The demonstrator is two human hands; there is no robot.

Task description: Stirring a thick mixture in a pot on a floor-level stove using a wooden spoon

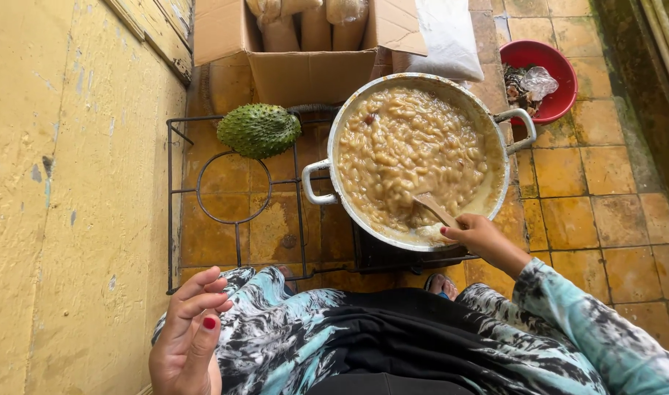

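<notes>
Right hand point(475, 232) gripping wooden spoon point(431, 207), fingers curled around handle; spoon blade sitting in beige stew inside large metal pot point(495, 157) on burner frame point(236, 192). Left hand point(188, 333) hanging free near wall, fingers loosely spread, holding nothing. Green soursop point(258, 130) lying beside pot.

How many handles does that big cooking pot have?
2. One handle sticks out on the pot's left side, toward the spiky green fruit. The other handle is on the right, near the red bowl.
</notes>
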